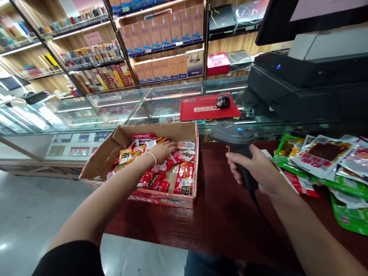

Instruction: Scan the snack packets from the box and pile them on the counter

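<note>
My left hand point(162, 151) reaches into an open cardboard box point(104, 156) on the dark red counter and rests among several red and orange snack packets point(182, 174). Its fingers lie stretched over the packets; whether they hold one is hidden. My right hand point(255, 169) is wrapped round the handle of a dark barcode scanner point(235, 136), held upright above the counter to the right of the box, its head pointing left toward the box.
A heap of green and clear snack packets point(349, 169) lies at the right on the counter point(222, 215). Behind stand a black till with screen point(316, 78), a red mouse pad with a mouse point(222, 101), glass display cases point(98, 111) and stocked shelves.
</note>
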### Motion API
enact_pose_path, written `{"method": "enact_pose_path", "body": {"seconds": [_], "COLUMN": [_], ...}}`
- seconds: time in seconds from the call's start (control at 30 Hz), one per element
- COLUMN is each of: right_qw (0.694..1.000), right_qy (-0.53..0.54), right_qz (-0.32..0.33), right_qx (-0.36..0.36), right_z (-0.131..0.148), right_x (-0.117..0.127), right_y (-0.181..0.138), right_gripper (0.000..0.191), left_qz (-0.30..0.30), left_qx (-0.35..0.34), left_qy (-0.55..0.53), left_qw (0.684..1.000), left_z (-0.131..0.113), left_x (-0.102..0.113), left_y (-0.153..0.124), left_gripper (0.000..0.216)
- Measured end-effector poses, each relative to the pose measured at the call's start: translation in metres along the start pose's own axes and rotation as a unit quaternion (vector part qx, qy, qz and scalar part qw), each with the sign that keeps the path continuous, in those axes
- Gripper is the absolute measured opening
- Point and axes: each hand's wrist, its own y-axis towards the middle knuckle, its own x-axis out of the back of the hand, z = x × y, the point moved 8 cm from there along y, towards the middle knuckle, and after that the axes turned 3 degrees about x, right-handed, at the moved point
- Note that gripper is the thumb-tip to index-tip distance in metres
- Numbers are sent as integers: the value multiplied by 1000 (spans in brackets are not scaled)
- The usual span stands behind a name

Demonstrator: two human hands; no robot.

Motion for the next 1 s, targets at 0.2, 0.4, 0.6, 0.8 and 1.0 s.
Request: {"method": "enact_pose_path", "body": {"seconds": [0.2, 0.4, 0.6, 0.8, 1.0], "right_qw": [1000, 1000, 999, 998, 995], "right_qy": [0, 24, 38, 42, 29], "right_qz": [-7, -15, -8, -43, -86], "right_qx": [-22, -7, 17, 18, 40], "right_z": [-9, -1, 6, 4, 4], "right_x": [1, 10, 31, 74, 126], "right_y": [3, 0, -8, -16, -26], "right_gripper": [39, 37, 37, 39, 35], "left_qz": [-21, -151, -479, -451, -225], "left_qx": [1, 77, 257, 183, 214], "left_qy": [76, 18, -247, -649, -882], "left_qw": [997, 985, 802, 585, 354], "left_z": [-10, -3, 7, -100, -204], "left_x": [12, 74, 165, 191, 112], "left_y": [7, -11, -67, -48, 28], "left_gripper": [44, 20, 45, 35, 16]}}
